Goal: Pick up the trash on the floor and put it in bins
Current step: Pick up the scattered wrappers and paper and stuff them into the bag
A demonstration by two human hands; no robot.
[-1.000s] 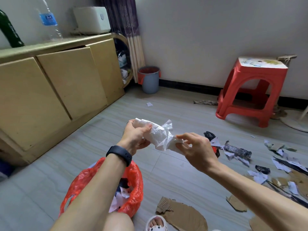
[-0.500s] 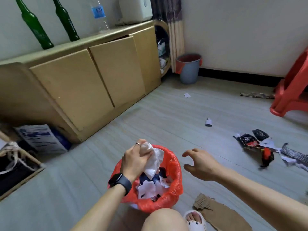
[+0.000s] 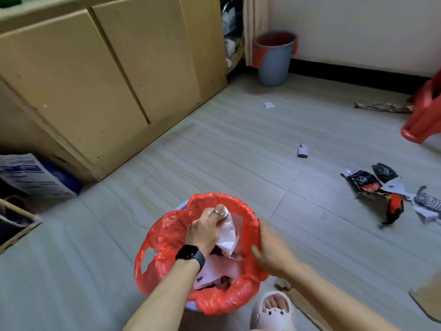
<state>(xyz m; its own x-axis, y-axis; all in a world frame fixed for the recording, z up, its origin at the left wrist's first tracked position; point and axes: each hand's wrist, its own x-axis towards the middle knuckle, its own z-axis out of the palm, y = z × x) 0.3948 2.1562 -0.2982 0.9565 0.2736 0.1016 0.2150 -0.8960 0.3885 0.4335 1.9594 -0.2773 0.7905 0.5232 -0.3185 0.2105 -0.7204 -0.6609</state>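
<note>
Over the mouth of a red-lined bin (image 3: 167, 235), at 6 o'clock in the view, the left grip (image 3: 202, 231) is seen clamped around a crumpled white wad (image 3: 228, 235). Its fingers are curled tight and a ring (image 3: 215, 212) is worn on one of them. A black watch (image 3: 190, 255) is strapped to that wrist. The wad is held inside the bin's rim, just above pale paper scraps (image 3: 214, 271) that lie in the bin.

At 3 o'clock from the left grip, the right grip (image 3: 269, 249) is held with fingers straight and nothing in it, at the bin's right rim. It is blurred, so contact with the red liner cannot be told.

Just beside the bin at 5 o'clock, toes are shown in a white slipper (image 3: 274, 311), with torn cardboard (image 3: 307, 306) lying flat at 4 o'clock.

On the grey tiled floor (image 3: 238, 151), trash is scattered. Black and red wrappers (image 3: 365, 181) with white and patterned shreds are spread at 2 o'clock, well apart from the bin. A small grey scrap (image 3: 303, 150) lies at 1 o'clock and a small white scrap (image 3: 269, 105) farther off the same way.

By the far wall at 12 o'clock, a blue bin (image 3: 274, 58) with a red liner is stood. A red stool (image 3: 427, 115) is cut off at 2 o'clock. A tan cabinet (image 3: 95, 68) fills 10 to 11 o'clock, with a printed sack (image 3: 31, 175) at 9 o'clock.
</note>
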